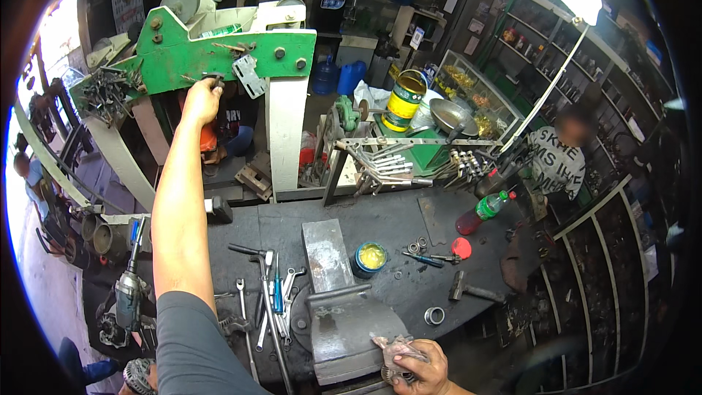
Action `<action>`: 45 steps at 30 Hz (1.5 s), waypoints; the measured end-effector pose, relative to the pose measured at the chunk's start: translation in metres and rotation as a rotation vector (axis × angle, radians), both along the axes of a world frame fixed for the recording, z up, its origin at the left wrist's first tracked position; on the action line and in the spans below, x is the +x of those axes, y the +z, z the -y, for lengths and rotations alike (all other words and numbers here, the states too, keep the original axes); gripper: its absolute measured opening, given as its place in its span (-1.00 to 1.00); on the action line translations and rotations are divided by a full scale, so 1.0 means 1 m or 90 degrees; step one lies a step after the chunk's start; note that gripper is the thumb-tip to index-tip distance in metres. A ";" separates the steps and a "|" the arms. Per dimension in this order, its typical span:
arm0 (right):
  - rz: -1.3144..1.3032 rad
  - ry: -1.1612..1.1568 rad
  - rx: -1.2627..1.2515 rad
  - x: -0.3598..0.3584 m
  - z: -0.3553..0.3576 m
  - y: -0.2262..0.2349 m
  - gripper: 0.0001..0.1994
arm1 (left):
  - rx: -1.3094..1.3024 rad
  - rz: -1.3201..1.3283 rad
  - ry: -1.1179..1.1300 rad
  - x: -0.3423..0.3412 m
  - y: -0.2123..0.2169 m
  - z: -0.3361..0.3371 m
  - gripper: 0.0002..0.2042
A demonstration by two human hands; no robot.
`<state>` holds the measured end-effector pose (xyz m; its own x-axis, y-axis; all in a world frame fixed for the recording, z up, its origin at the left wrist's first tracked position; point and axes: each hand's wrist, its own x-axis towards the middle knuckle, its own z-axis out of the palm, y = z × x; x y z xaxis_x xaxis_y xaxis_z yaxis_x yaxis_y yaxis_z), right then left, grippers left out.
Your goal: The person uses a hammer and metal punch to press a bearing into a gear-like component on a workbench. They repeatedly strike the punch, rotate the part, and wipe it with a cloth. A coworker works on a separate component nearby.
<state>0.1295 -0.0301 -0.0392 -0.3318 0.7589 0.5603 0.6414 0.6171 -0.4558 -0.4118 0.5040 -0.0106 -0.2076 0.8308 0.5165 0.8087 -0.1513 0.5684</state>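
Note:
My left arm reaches far forward to a green steel beam [241,66] on pale uprights. There my left hand [200,102] is closed, fingertips on a small dark metal piece [213,76] against the beam's face; its kind is unclear. A slotted metal plate [249,76] hangs just to the right of it. At the lower edge, my right hand [425,370] grips a soiled pinkish rag [398,350] together with a toothed metal part, partly hidden under the fingers. Both are beside the large grey vise [355,336].
Wrenches and a blue-handled screwdriver [277,296] lie left of the vise. An open tub of yellow grease [371,257], a hammer [472,290], a metal ring [434,315] and a bottle of red liquid [479,213] occupy the bench. A person [559,157] is at the right.

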 end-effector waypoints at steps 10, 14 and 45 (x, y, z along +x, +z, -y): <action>-0.009 0.004 0.007 -0.002 -0.002 0.003 -0.64 | -0.007 0.032 -0.106 0.007 0.015 0.018 -0.75; 0.001 -0.013 0.001 -0.002 0.001 0.000 -0.62 | -0.040 -0.081 -0.102 0.018 0.023 0.023 -0.70; -0.033 0.052 0.017 0.022 -0.003 -0.022 -0.56 | 0.120 0.687 -0.149 0.127 0.039 0.240 -0.71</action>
<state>0.1510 -0.0268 -0.0612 -0.3616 0.7147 0.5987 0.5643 0.6789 -0.4697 -0.2848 0.2641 0.0282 -0.4716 0.8354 0.2822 -0.1541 -0.3933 0.9064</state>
